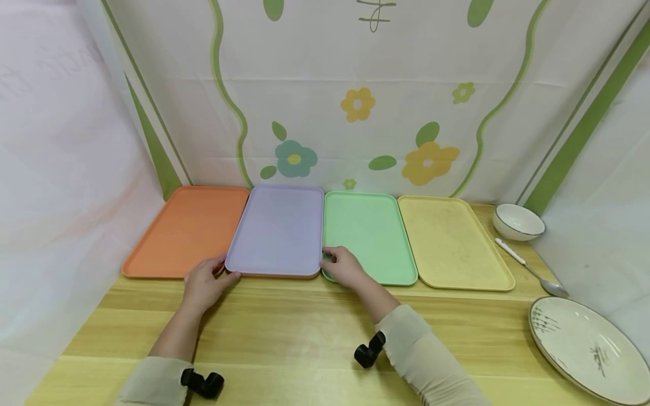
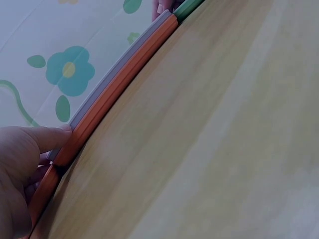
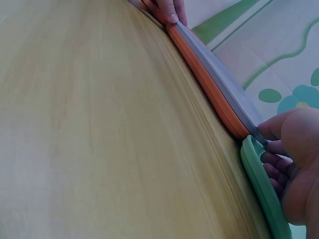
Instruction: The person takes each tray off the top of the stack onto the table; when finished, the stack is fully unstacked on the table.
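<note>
A purple tray [image 1: 279,231] lies on top of orange trayware [image 2: 117,84], whose edge shows beneath it in both wrist views. My left hand [image 1: 205,282] grips its near left corner, thumb against the front edge and the other fingers round the side, partly hidden. At the near right corner, my right hand [image 1: 347,268] pinches the purple rim between thumb and forefinger. Its remaining fingers curl over the corner of a green tray [image 1: 368,237]. Another orange tray [image 1: 193,231] sits to the left, beneath part of my left hand.
A yellow tray [image 1: 452,242] ends the row on the right. Beyond it are a white bowl [image 1: 518,225], a spoon [image 1: 528,266] and a large oval plate [image 1: 584,344] by the table's right side. A patterned cloth [image 1: 325,84] hangs right behind the trays.
</note>
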A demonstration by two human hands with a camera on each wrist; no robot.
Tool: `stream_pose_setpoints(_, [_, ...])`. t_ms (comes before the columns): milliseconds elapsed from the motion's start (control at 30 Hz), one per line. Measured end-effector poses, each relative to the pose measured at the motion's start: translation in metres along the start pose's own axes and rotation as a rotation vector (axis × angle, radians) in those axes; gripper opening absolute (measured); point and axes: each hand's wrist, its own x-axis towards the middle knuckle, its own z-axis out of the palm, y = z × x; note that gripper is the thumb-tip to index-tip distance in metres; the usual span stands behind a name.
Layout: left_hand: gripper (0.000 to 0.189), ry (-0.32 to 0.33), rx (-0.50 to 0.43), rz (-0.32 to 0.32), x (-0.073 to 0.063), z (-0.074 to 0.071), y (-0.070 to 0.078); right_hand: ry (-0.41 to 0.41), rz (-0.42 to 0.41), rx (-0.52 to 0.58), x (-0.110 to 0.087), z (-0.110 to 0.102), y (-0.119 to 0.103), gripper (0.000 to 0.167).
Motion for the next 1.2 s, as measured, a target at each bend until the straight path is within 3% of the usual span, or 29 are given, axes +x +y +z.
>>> stream_pose_setpoints(367, [0.061, -0.011, -0.037, -0.033, 0.002, -0.001, 0.002, 0.004, 0.026, 0.162, -0.001, 0.0, -0.001, 0.05])
stream_pose_setpoints(567, [0.061, -0.012, -0.056, -0.047, 0.002, -0.001, 0.003, 0.02, 0.022, 0.414, -0.002, 0.003, -0.006, 0.054])
stream_pose_setpoints(767, [0.061, -0.03, -0.064, -0.06, 0.002, -0.002, 0.004, -0.06, 0.013, 0.657, -0.004, 0.006, -0.009, 0.068])
stream_pose_setpoints(1000, [0.062, -0.044, -0.052, -0.064, 0.001, -0.003, 0.004, -0.077, 0.024, 0.702, -0.007, 0.009, -0.012, 0.072])
stream_pose_setpoints(1200, [0.06, -0.032, -0.05, -0.044, 0.001, -0.002, 0.004, -0.034, 0.046, 0.745, -0.007, 0.01, -0.011, 0.073])
